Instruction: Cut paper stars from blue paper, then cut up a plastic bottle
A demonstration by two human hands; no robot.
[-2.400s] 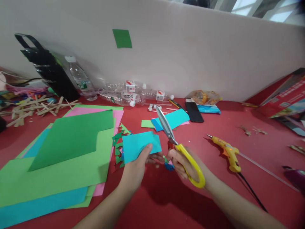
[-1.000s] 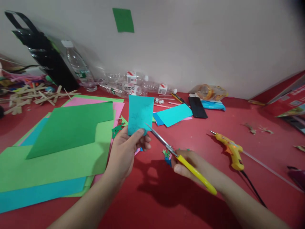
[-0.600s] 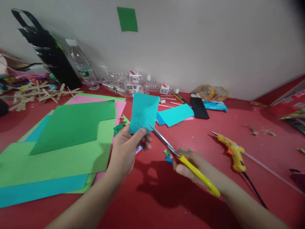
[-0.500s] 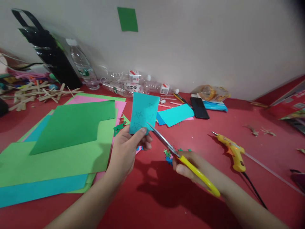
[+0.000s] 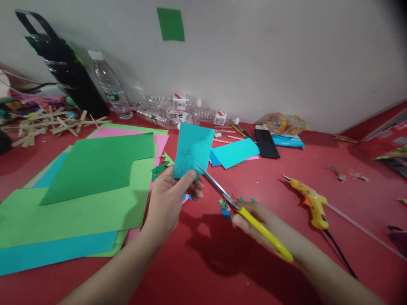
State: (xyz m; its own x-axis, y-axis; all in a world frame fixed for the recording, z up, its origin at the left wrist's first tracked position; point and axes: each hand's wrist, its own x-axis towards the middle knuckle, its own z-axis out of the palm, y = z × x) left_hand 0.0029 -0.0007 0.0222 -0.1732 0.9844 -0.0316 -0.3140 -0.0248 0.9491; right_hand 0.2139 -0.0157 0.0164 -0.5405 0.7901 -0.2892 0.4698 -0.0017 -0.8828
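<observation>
My left hand (image 5: 173,192) pinches the lower edge of an upright piece of blue paper (image 5: 197,142), on which several stars are drawn in dark line. In my right hand (image 5: 254,222) is a pair of scissors (image 5: 265,233) with yellow handles, its blades pointing up and left. The blade tip overlaps the lower right part of the paper; whether it cuts into it I cannot tell. Small cut-out paper stars (image 5: 225,208) lie on the red table below the scissors. Green paper scraps (image 5: 159,170) lie just behind my left hand.
Coloured paper sheets (image 5: 95,173) cover the left. Behind stand a black flask (image 5: 74,80) and a water bottle (image 5: 110,84); other bottles (image 5: 165,116) lie by the wall. A phone (image 5: 266,143) and blue paper strips (image 5: 237,153) lie farther back. Right is a yellow glue gun (image 5: 310,201) with a cord.
The blue paper has shifted very slightly to the right in my left hand. The scissors and my right hand look almost unmoved.
</observation>
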